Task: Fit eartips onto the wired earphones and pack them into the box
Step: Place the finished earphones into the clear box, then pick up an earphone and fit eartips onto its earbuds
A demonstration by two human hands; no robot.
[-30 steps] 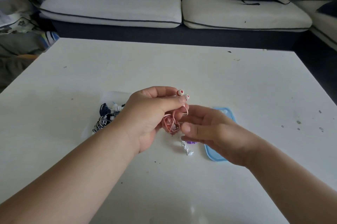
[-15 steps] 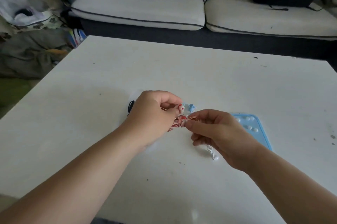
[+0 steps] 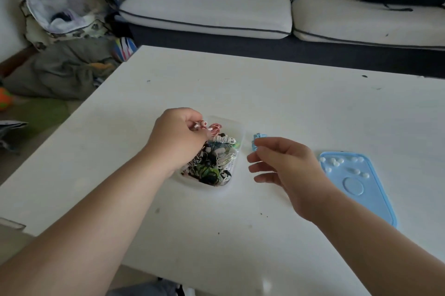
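Half a second ago both hands met on the pink cord; since then the right hand (image 3: 286, 165) has let go and drawn off to the side. Its fingers are now loosely spread, holding nothing. The left hand (image 3: 177, 138) alone keeps the earphones (image 3: 214, 128), its fingers curled round the coiled pink-and-white striped cord. One rounded earbud with a pale tip pokes out just past the fingertips. The bundle hangs over the far end of the box (image 3: 237, 127), a clear, soft-cornered plastic tub that the left hand hid before. It is now seen to be packed with tangled cords in black, white, green and striped twists. Whether the pink coil touches that heap cannot be told. A small light-blue plastic piece (image 3: 258, 138) lies on the table right at the tips of the right hand's thumb and forefinger; contact cannot be made out. Beyond the back of the right hand lies the lid (image 3: 375, 189), flat, pale blue, with rounded corners and a raised ring. Small white rubbery eartips (image 3: 336, 163) are scattered on its far end. The table (image 3: 240, 93) is matte white and speckled with dark marks.
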